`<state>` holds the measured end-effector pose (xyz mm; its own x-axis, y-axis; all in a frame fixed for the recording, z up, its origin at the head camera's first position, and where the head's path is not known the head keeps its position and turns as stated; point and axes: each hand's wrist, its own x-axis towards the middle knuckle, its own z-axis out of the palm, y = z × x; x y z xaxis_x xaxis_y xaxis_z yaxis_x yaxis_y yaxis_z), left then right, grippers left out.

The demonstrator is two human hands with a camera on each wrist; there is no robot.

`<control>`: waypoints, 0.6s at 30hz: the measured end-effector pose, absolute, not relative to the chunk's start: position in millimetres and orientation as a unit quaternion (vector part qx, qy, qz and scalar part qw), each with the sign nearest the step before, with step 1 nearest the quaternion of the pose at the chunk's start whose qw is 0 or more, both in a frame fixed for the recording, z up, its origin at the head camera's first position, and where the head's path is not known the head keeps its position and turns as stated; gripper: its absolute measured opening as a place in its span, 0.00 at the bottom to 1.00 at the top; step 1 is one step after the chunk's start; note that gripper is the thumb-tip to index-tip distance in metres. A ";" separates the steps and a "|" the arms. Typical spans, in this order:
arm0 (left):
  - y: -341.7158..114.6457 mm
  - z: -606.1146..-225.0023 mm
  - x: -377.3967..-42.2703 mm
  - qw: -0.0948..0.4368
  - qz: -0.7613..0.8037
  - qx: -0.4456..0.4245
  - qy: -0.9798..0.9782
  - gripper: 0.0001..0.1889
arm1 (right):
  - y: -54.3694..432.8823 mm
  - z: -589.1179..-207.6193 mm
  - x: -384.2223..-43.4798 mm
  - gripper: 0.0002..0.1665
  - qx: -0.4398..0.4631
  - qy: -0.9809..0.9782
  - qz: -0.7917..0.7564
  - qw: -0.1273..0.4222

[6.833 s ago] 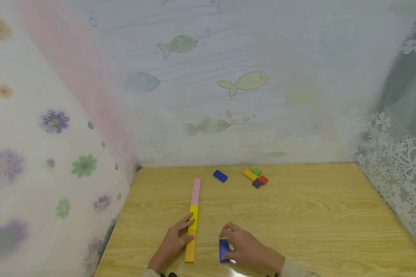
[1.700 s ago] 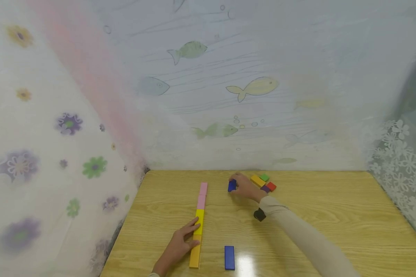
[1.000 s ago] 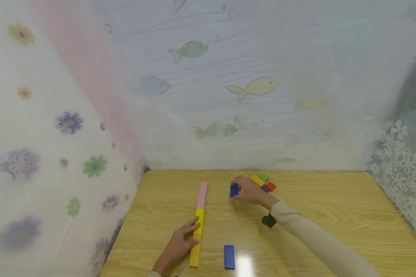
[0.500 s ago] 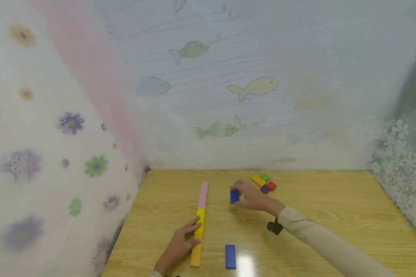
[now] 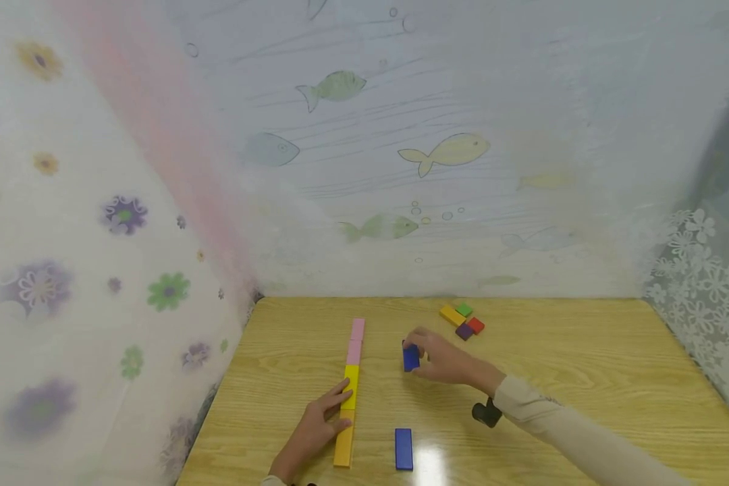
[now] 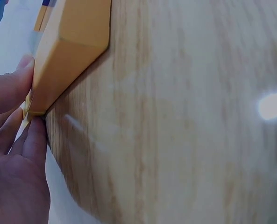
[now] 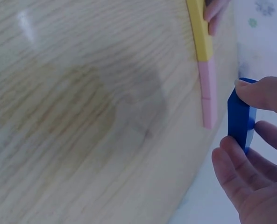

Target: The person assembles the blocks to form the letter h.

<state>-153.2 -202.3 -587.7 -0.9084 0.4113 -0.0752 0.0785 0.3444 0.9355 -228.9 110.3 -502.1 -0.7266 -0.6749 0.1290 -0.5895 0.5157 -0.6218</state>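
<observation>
My right hand (image 5: 446, 358) pinches a blue rectangular block (image 5: 410, 358) between thumb and fingertips, over the middle of the table. In the right wrist view that blue block (image 7: 241, 116) stands lengthwise between thumb and fingers. My left hand (image 5: 312, 428) rests with fairly straight fingers against a straight row of blocks. Its fingertips touch the yellow block (image 5: 352, 381), and its thumb lies at the orange block (image 5: 343, 449). Two pink blocks (image 5: 355, 341) continue the row at the far end. A second blue block (image 5: 403, 449) lies flat right of the row, near the front.
Toward the back lies a cluster: a yellow-orange block (image 5: 452, 315), a green block (image 5: 464, 310), a red block (image 5: 476, 325) and a purple block (image 5: 464, 331). The wooden table (image 5: 583, 391) meets a fish-patterned curtain (image 5: 522, 250) at its back edge.
My right hand left one blue block near the front, took hold of the other at the back, and has brought it nearer. My left hand stays at the row.
</observation>
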 end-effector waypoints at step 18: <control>-201.5 -585.8 -151.8 0.148 0.550 0.158 0.807 0.30 | 103.9 -507.0 -206.6 0.23 -0.364 0.862 -0.344 0.082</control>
